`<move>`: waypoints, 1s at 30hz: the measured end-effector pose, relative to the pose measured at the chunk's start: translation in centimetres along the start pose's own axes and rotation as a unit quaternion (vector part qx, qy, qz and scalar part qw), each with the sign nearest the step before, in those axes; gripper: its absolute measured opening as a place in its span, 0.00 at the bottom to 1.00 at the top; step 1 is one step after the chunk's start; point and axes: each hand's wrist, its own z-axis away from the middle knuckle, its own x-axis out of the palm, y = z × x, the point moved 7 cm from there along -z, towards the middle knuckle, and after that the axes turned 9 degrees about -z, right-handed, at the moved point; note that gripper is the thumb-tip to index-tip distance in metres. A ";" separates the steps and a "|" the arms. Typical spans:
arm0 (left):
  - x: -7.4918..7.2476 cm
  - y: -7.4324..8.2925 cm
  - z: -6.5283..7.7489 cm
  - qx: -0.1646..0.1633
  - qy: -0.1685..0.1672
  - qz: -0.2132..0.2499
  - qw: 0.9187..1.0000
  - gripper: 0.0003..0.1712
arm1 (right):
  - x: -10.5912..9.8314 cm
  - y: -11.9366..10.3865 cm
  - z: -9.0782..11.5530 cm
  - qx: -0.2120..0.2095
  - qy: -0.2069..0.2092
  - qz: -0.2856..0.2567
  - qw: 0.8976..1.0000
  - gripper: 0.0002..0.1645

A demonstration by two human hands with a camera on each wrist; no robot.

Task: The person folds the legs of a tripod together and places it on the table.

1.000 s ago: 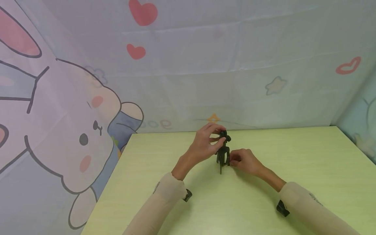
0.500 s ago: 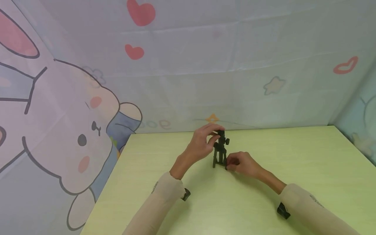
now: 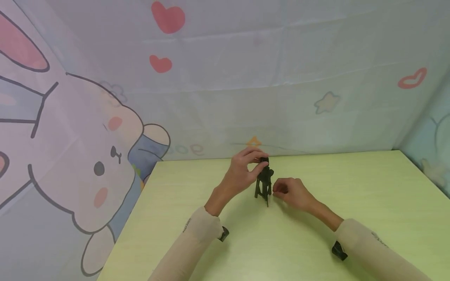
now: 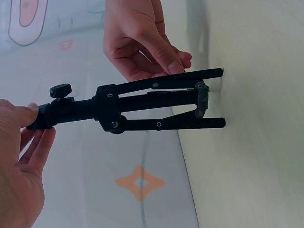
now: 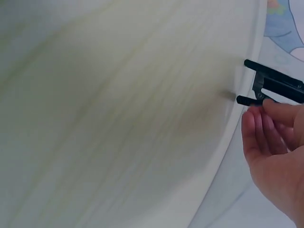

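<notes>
A small black mini tripod [image 3: 264,181] stands upright near the back of the table, its legs folded in close to the centre column. The left hand [image 3: 240,169] pinches the top of its column between thumb and fingers. In the left wrist view the whole tripod [image 4: 147,104] shows, with a round knob on the column and hinged braces between the legs. The right hand [image 3: 293,193] is at its right side, fingers curled. In the right wrist view that hand [image 5: 275,142] has thumb and fingertips at the lower end of one leg [image 5: 249,100].
A pale yellow-green table [image 3: 299,242] lies under both forearms. Close behind it hangs a light cloth backdrop [image 3: 228,109] printed with hearts and a large rabbit. Each wrist carries a black device, such as the left wrist's [image 3: 224,233].
The tripod has turned about its upright axis in the left fingers and shifted slightly left since the first frame; one leg now points toward the viewer. The right hand stays close at its legs.
</notes>
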 end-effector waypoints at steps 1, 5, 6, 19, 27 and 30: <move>0.0 0.0 0.0 -0.002 -0.004 0.000 1.000 0.11 | -0.2 0.1 0.0 0.004 0.010 0.005 1.000 0.06; 0.2 0.2 0.0 -0.009 -0.021 0.005 1.000 0.10 | -0.4 0.6 0.0 0.011 0.015 0.000 1.000 0.07; 0.2 0.2 0.0 -0.012 -0.024 0.008 1.000 0.10 | -0.3 0.6 0.0 0.010 0.008 -0.004 1.000 0.07; 0.3 0.4 -0.2 -0.023 -0.036 0.038 0.998 0.10 | 0.3 0.7 -0.2 0.014 -0.030 -0.007 0.999 0.08; 0.5 0.2 -0.3 -0.018 -0.049 0.037 0.998 0.10 | 1.1 1.2 -0.2 0.031 -0.034 -0.039 0.998 0.07; 0.5 0.3 -0.5 -0.019 -0.061 0.035 0.997 0.09 | 1.5 1.1 -0.4 0.024 -0.031 -0.041 0.998 0.07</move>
